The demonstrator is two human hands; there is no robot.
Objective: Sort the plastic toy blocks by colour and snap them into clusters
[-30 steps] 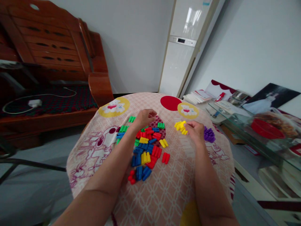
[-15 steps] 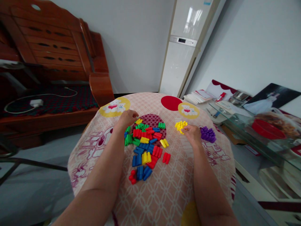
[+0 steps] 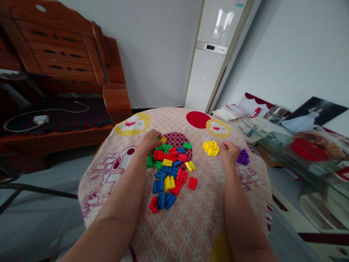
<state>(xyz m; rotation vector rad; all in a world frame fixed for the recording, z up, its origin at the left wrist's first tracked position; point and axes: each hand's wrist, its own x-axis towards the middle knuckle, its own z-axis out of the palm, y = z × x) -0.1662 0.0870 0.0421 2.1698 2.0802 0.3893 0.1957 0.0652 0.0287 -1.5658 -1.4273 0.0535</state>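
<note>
My left hand (image 3: 152, 140) is at the far left of a loose pile of plastic building blocks, its fingers closed on a green block (image 3: 158, 138) that they mostly hide. Just beside its fingertips lies a yellow block (image 3: 163, 140). Red blocks (image 3: 158, 155), blue blocks (image 3: 158, 186) and green blocks (image 3: 163, 147) spread toward me. My right hand (image 3: 229, 153) hovers between a yellow cluster of blocks (image 3: 211, 148) and a purple cluster (image 3: 243, 156). Its fingers are curled together, with nothing visible in them, apart from the yellow cluster. The wrist partly covers the purple one.
A patterned cloth covers the round table (image 3: 191, 222). To the right stands a glass-topped table (image 3: 283, 156) with papers and a red bowl (image 3: 309, 149). A wooden bench (image 3: 117, 98) is at the left, and a white air conditioner (image 3: 204, 72) stands behind.
My right hand has come away from the yellow cluster and moved right, covering part of the purple cluster. My left hand has shifted slightly, and green now shows at its fingertips.
</note>
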